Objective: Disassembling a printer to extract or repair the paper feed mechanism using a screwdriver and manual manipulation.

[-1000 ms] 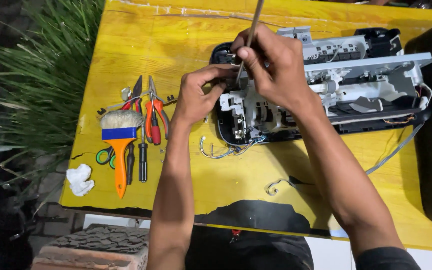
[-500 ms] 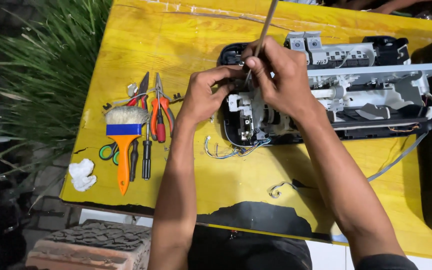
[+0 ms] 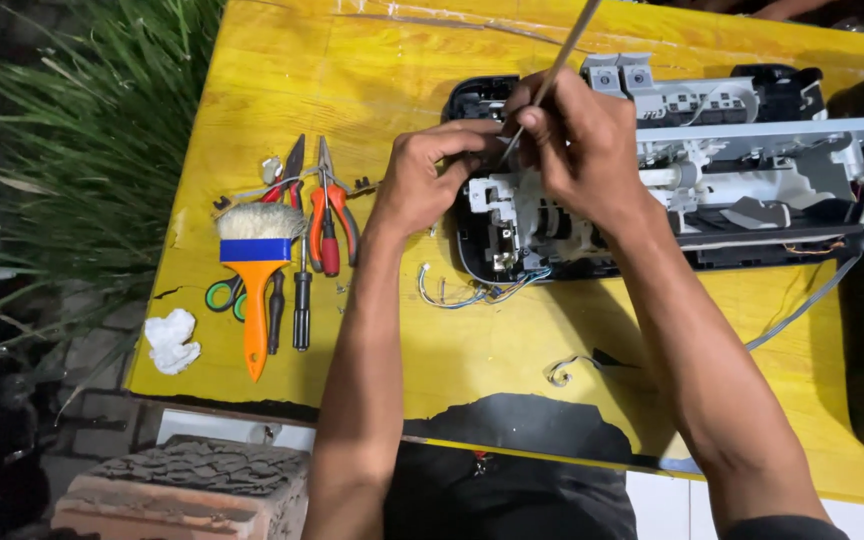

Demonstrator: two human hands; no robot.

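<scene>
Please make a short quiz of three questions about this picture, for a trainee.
1. True or false: the paintbrush lies left of the opened printer.
2. Which hand holds the thin rod? A) left hand B) right hand
3. What colour is the table?

Key: 1. true; 2. B; 3. yellow.
</scene>
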